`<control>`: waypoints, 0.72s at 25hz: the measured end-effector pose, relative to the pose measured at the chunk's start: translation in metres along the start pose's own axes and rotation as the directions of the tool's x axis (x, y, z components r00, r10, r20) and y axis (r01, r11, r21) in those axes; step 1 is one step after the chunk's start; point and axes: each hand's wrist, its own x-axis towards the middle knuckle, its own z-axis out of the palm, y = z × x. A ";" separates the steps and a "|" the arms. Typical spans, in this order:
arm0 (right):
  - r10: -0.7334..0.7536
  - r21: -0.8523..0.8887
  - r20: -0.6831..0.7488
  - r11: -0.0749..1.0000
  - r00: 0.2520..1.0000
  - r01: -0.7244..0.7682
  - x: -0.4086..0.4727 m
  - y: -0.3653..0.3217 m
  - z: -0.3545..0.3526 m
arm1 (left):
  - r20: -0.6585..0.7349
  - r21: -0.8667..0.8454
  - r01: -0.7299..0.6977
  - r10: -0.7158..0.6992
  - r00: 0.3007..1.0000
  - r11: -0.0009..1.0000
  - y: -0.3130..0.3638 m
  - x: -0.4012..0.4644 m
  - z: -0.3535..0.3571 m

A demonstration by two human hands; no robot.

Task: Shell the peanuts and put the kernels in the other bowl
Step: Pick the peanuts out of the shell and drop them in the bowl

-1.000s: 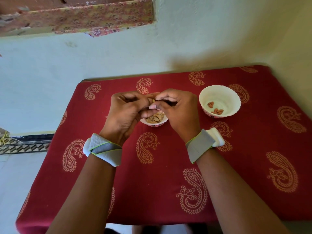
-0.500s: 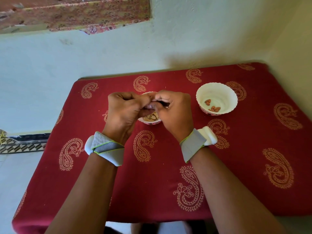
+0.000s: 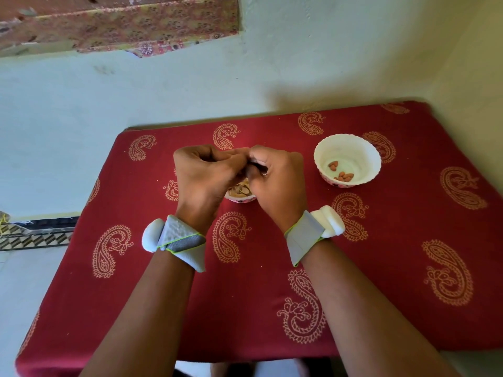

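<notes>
My left hand and my right hand are pressed together fingertip to fingertip over a small white bowl, both curled tight around a peanut that the fingers hide. That bowl holds peanut shells and is mostly covered by my hands. To the right stands a bigger white scalloped bowl with several reddish kernels on its bottom.
Both bowls rest on a red cloth with paisley prints that covers a small table. A pale wall runs close behind the table's far edge. White and grey bands sit on both wrists. A patterned floor strip shows at the left.
My hands stay joined over the shell bowl and have closed tighter; the bit of peanut seen between the fingers a second ago is hidden now. The view has shifted slightly.
</notes>
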 end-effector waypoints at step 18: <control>-0.056 -0.022 0.058 0.998 0.997 0.057 0.006 0.000 -0.006 | 0.034 -0.067 0.064 -0.061 0.998 0.996 -0.006 0.004 -0.003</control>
